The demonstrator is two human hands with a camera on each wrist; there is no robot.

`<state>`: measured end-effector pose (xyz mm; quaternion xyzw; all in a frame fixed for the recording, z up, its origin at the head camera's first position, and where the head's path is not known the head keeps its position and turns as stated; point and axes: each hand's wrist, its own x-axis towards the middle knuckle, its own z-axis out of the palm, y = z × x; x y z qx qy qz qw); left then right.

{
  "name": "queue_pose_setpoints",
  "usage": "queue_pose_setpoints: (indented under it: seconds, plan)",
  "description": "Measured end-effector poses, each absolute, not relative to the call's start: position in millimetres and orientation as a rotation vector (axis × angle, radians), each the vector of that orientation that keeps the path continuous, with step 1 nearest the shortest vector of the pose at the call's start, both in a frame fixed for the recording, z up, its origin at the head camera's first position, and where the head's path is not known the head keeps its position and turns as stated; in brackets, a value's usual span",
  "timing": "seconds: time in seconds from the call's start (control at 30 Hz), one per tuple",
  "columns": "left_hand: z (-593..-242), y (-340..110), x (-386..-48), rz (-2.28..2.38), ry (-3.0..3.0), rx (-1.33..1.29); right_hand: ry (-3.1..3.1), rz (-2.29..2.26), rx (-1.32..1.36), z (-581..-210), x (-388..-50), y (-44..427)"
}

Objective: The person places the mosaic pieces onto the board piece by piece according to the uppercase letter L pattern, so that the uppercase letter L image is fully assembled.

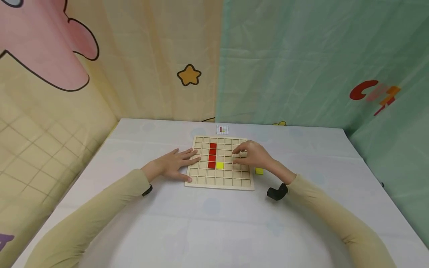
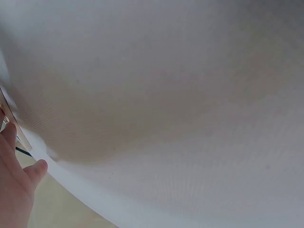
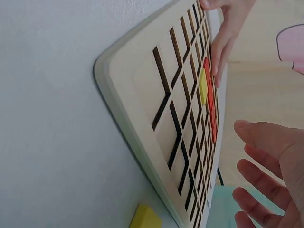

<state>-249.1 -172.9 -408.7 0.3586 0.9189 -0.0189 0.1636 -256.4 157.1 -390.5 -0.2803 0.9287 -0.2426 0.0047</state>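
Note:
A wooden grid board lies flat on the table. A column of several red squares fills cells left of its middle, and one yellow square sits beside the lowest red one. My left hand rests with spread fingers on the board's left edge. Above the board's right side is my right hand, its fingers loosely bent with nothing between them, as the right wrist view shows. Just off the board's right edge, near that wrist, lies a yellow block, also seen in the right wrist view.
A small printed card with a grid pattern lies behind the board. The white-covered table reaches patterned curtains at the back and sides. Black bands are on both wrists.

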Motion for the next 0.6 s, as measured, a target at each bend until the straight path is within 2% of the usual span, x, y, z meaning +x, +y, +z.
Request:
queue_pose_setpoints:
  seconds: [0.6]
  plan:
    - [-408,-173,-249,-0.064,2.624,1.034,2.955,-0.795,-0.85,-388,-254,225]
